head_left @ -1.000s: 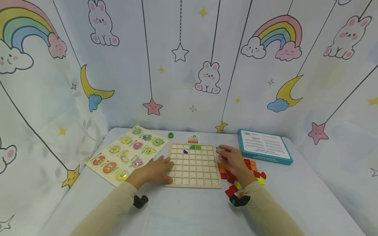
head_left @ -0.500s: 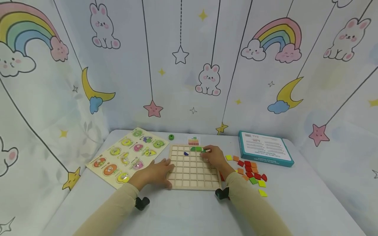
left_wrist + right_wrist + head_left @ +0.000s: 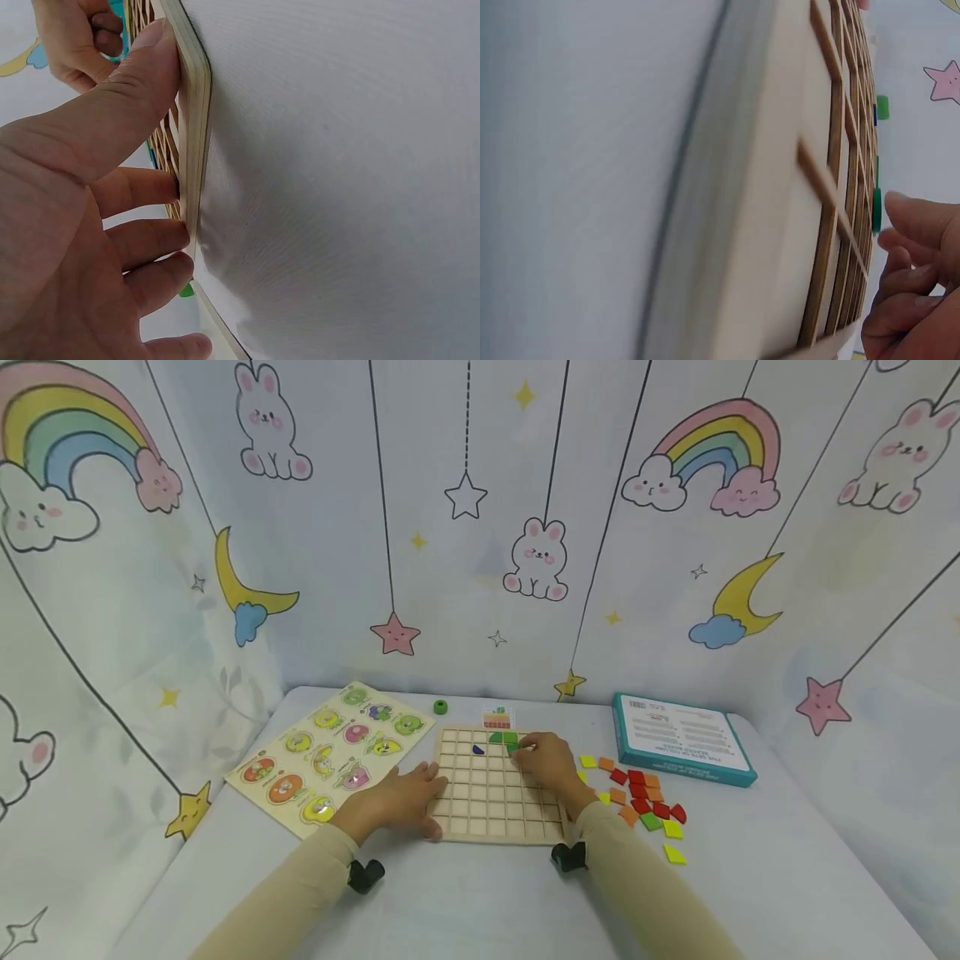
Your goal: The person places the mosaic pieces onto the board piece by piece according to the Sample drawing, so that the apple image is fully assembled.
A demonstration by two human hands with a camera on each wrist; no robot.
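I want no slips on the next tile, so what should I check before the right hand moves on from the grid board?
1. Left hand braces the board: ok, fingers on its left edge.
2. Board flat on the table: ok.
3. Right hand at the green tiles in the top rows: ok.
4. Tile seated in its cell: cannot tell, fingers cover it.
5. Pattern card in view: ok.
6. Loose tiles right of the board: ok.

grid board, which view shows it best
Head view: the whole grid board lies flat, cells and green pieces visible. Left wrist view shows only its edge under the left hand; right wrist view shows a blurred, slanted strip of cells.
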